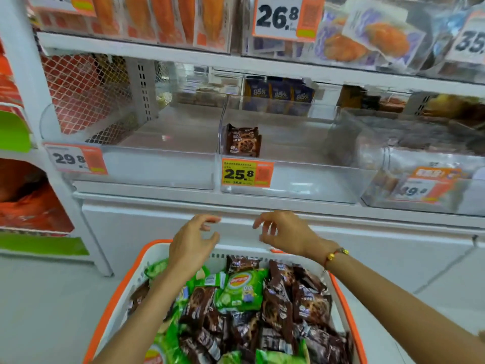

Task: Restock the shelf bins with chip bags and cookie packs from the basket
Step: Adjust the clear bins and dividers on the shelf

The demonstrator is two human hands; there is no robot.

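Above the far edge of the basket (126, 292) both hands hold nothing: the left hand (190, 243) and right hand (284, 232) have loosely spread fingers. Glossy green chip bags (242, 291) and crinkled brown cookie packs (280, 308) fill the white, orange-rimmed basket. One cookie pack stands in the clear middle bin (301, 185), at its left front corner.

Two hands (193, 241), one basket (115, 298)

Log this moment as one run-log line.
left hand: open, empty | right hand: open, empty | both above basket of cookie packs and chip bags | middle bin: cookie packs standing at front left | left bin: empty
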